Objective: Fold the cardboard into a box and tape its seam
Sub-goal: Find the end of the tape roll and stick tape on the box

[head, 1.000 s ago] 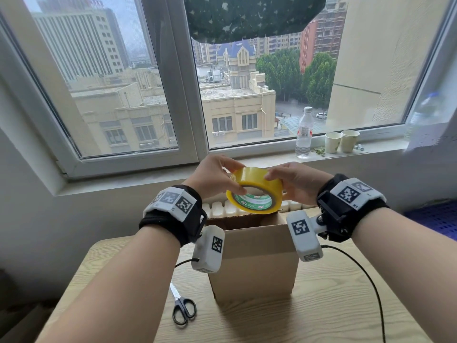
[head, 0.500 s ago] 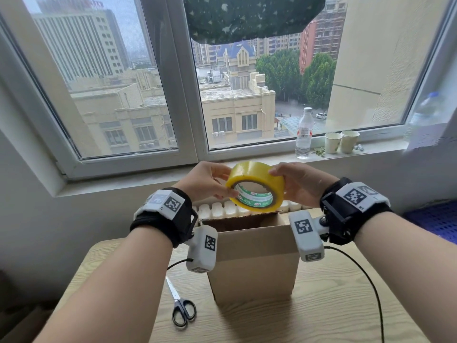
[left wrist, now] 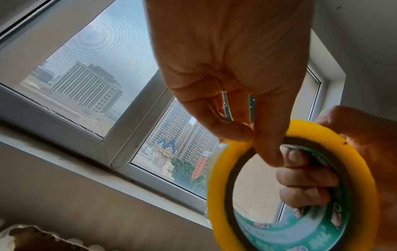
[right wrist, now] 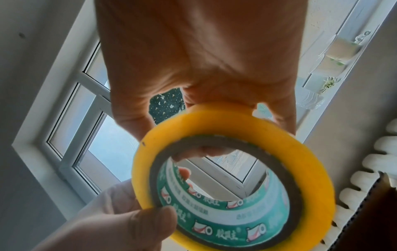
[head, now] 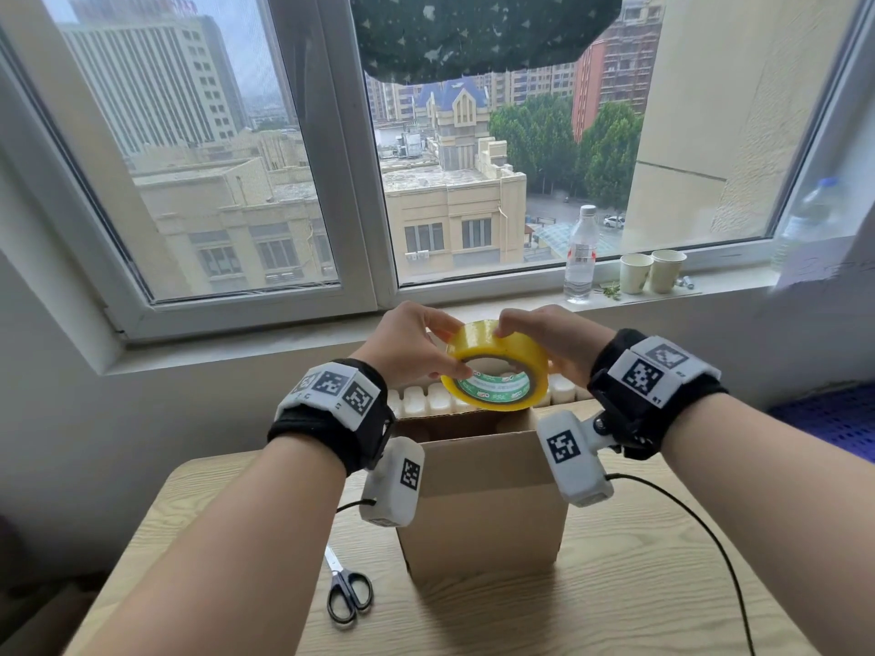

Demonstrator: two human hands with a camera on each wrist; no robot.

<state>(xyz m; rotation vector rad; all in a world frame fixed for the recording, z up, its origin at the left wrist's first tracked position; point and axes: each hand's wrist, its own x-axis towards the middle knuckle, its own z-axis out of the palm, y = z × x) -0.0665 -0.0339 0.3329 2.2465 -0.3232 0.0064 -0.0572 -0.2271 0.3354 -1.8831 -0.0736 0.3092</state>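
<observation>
scissors [head: 348, 591] lie left on the surface; left hand [head: 407, 345] now pinches the tape roll [head: 497, 371] rim, right hand [head: 549, 345] curls over it, the roll turned since a second ago, likely hunting the tape's end above the open box [head: 483, 504]

Tape roll [head: 495, 367]: translucent yellow, with a brown core edge and a green-and-white printed inner liner bearing red marks. Box [head: 483, 504], centre: plain brown. Table [head: 639, 584]: pale wood grain. Scissors [head: 348, 591], near left: black handles. Wristbands [head: 331, 404]: black, carrying white blocks with black square codes. Cloth [head: 478, 30], far, at the window: dark green with pale specks.
</observation>
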